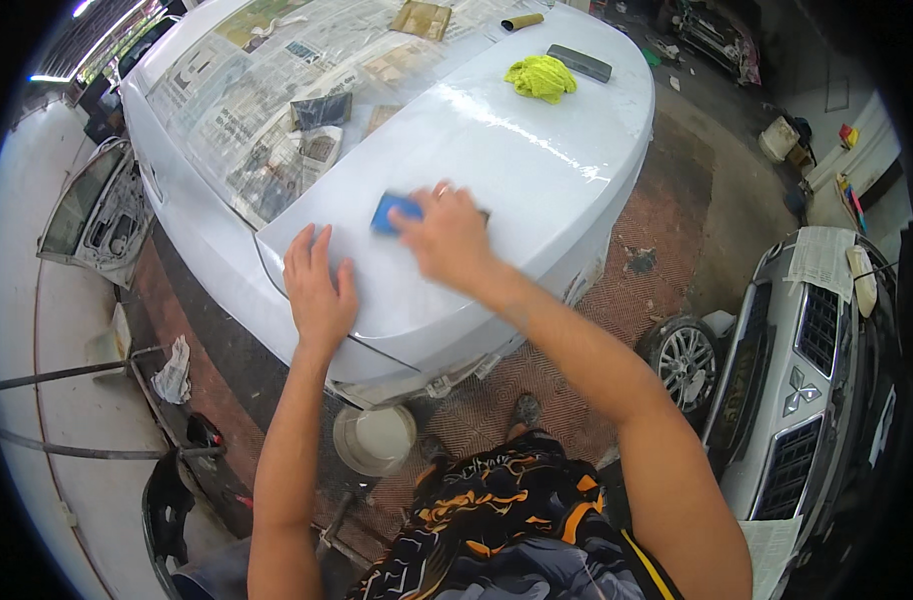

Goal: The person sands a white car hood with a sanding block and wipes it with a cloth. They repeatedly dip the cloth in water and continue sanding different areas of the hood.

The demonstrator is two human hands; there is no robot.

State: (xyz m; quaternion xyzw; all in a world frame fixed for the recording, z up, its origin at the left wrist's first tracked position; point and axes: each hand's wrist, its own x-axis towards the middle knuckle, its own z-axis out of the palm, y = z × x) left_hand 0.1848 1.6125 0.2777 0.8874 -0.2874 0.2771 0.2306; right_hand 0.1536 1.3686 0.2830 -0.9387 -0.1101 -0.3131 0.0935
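My right hand is closed over a blue sanding block and presses it on the pale trunk lid of a car. The hand and block are slightly smeared by motion. A dark edge shows beyond the far side of the hand. To the left, my left hand rests on the lid near its left corner, fingers stretched out, holding nothing. Farther up the lid lie a crumpled yellow-green cloth, a long dark grey block and a small brown roll.
Newspaper under clear film covers the rear window, with dark and brown sheets on it. Below the bumper stands a bucket of cloudy liquid. A wheel and a silver car front stand right; a door panel leans left.
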